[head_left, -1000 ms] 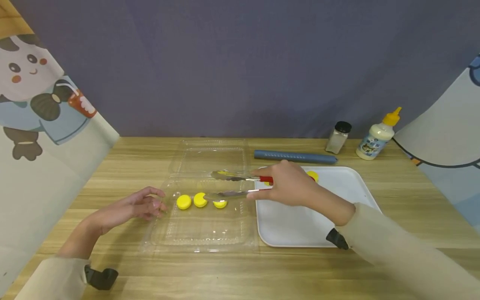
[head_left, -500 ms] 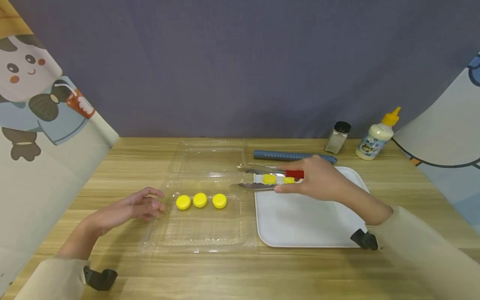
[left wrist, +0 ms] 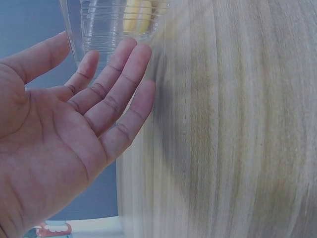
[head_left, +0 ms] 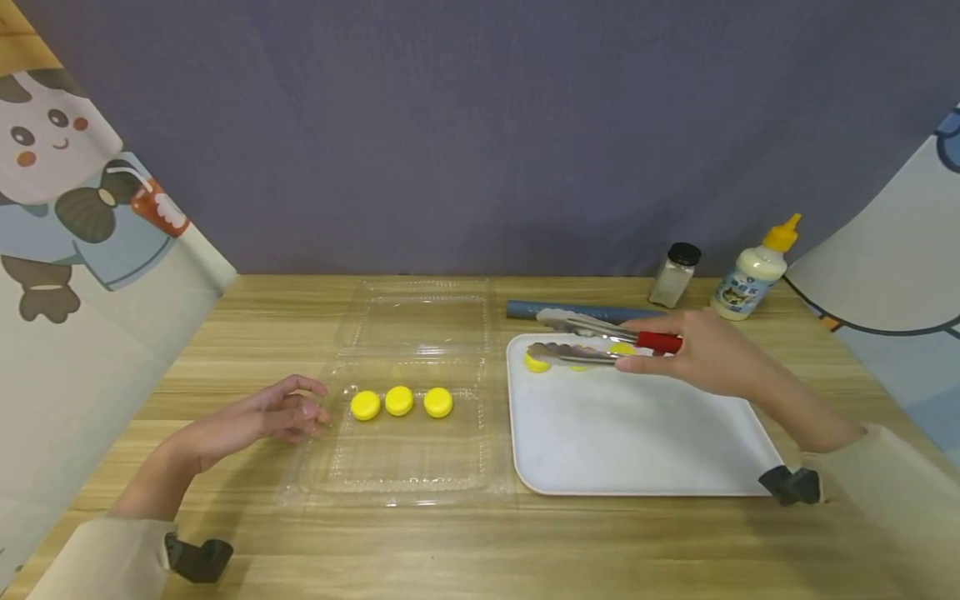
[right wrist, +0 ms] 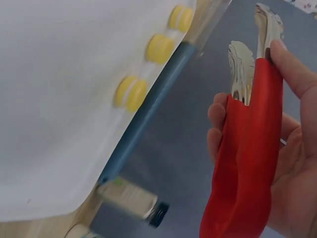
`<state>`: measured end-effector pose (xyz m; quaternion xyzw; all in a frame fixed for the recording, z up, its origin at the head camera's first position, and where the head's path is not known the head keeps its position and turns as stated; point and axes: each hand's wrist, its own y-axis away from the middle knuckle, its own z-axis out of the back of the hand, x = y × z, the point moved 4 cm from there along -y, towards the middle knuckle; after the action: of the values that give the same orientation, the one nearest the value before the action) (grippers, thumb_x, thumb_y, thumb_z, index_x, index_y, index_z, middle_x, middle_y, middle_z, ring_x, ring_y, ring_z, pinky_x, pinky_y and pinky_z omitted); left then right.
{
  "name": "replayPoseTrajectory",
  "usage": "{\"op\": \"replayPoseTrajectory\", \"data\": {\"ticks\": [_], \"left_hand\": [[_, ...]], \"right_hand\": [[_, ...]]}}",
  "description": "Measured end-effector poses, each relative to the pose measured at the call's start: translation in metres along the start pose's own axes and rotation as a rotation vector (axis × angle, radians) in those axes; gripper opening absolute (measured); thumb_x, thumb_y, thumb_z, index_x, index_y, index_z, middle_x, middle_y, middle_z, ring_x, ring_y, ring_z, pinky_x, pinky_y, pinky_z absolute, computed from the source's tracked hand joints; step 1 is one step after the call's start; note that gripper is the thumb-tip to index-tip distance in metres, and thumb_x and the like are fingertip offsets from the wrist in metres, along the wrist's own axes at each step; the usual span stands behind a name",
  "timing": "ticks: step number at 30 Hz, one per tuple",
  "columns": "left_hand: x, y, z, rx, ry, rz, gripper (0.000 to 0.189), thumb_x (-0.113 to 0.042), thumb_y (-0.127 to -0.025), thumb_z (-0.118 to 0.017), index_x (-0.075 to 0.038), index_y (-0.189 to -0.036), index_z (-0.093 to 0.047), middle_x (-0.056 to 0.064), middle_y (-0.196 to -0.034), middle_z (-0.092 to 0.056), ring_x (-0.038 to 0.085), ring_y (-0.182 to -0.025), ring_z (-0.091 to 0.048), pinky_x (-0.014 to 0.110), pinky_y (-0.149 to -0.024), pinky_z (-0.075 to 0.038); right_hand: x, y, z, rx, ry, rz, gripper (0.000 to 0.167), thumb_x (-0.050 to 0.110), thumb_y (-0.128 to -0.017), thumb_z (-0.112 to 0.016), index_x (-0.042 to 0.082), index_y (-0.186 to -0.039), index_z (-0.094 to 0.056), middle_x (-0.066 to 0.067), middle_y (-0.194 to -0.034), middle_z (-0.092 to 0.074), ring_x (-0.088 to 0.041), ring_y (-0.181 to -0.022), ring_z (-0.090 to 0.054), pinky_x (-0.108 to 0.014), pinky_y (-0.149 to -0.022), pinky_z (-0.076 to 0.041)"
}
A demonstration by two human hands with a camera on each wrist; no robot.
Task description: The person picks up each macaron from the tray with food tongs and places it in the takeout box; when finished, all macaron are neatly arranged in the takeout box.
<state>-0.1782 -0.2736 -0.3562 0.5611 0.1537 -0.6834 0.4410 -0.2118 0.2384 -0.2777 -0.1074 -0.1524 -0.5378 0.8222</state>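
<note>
My right hand holds metal tongs with red grips above the far part of a white tray. The tongs' tips are spread, with nothing between them. Along the tray's far edge lie three yellow macarons with pale filling, partly hidden by the tongs in the head view. Three more yellow macarons sit in a row inside a clear plastic clamshell box, its lid folded back. My left hand is beside the box's left side, palm up with loosely bent fingers, holding nothing.
Behind the tray lies a blue-grey stick-shaped pack. A small jar with a black lid and a squeeze bottle with a yellow nozzle stand at the back right. A dark curtain closes off the far side.
The right hand has moved the tongs rightward from over the clamshell box to over the tray. The rightmost macaron in the box shows fully now. The left hand has stayed in place.
</note>
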Motion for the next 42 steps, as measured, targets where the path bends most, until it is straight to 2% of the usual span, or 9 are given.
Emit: {"op": "replayPoseTrajectory", "data": {"ticks": [6,11,18,22,26,42], "left_hand": [[-0.001,0.001,0.001,-0.005,-0.008,0.010,0.047,-0.023,-0.110,-0.043,0.006,-0.145,-0.029,0.022,-0.133,-0.054,0.029,-0.120,-0.060,0.032,-0.095,-0.052],[-0.003,0.002,0.001,0.002,-0.008,0.009,0.048,-0.023,-0.110,-0.043,0.007,-0.145,-0.029,0.022,-0.132,-0.054,0.029,-0.120,-0.060,0.030,-0.094,-0.052],[-0.001,0.002,0.001,0.018,0.001,0.027,0.049,-0.023,-0.110,-0.043,0.006,-0.146,-0.027,0.022,-0.135,-0.054,0.029,-0.121,-0.059,0.029,-0.094,-0.051],[-0.001,0.002,0.002,0.024,0.005,0.026,0.048,-0.023,-0.110,-0.043,0.006,-0.146,-0.028,0.022,-0.134,-0.054,0.028,-0.121,-0.059,0.029,-0.094,-0.052],[-0.001,0.001,0.002,0.027,0.005,0.023,0.046,-0.022,-0.110,-0.043,0.006,-0.144,-0.029,0.022,-0.134,-0.054,0.027,-0.121,-0.059,0.030,-0.094,-0.052],[-0.001,0.001,0.002,0.028,0.008,0.015,0.046,-0.021,-0.110,-0.044,0.006,-0.144,-0.031,0.022,-0.132,-0.054,0.027,-0.120,-0.060,0.029,-0.094,-0.052]], "right_hand": [[-0.025,0.010,0.003,-0.001,0.018,-0.065,0.067,0.048,-0.089,-0.077,0.003,-0.137,-0.063,0.006,-0.052,-0.031,-0.013,-0.049,-0.037,-0.027,-0.047,-0.033],[-0.042,0.018,0.004,-0.026,0.023,-0.072,0.065,0.044,-0.090,-0.077,-0.001,-0.135,-0.063,0.007,-0.051,-0.032,-0.011,-0.047,-0.036,-0.026,-0.047,-0.033],[-0.063,0.024,0.003,-0.010,0.033,-0.134,0.067,0.048,-0.091,-0.074,0.001,-0.137,-0.062,0.005,-0.053,-0.032,-0.012,-0.050,-0.035,-0.027,-0.047,-0.031],[-0.070,0.028,0.004,-0.019,0.032,-0.159,0.066,0.049,-0.091,-0.074,0.004,-0.137,-0.063,0.004,-0.055,-0.037,-0.014,-0.052,-0.038,-0.028,-0.048,-0.032],[-0.076,0.030,0.003,-0.026,0.052,-0.161,0.066,0.049,-0.090,-0.074,0.001,-0.136,-0.063,0.004,-0.054,-0.039,-0.015,-0.053,-0.040,-0.028,-0.049,-0.033],[-0.094,0.027,-0.007,0.001,0.072,-0.205,0.072,0.054,-0.089,-0.073,-0.001,-0.134,-0.064,0.004,-0.053,-0.037,-0.016,-0.056,-0.040,-0.029,-0.051,-0.032]]}}
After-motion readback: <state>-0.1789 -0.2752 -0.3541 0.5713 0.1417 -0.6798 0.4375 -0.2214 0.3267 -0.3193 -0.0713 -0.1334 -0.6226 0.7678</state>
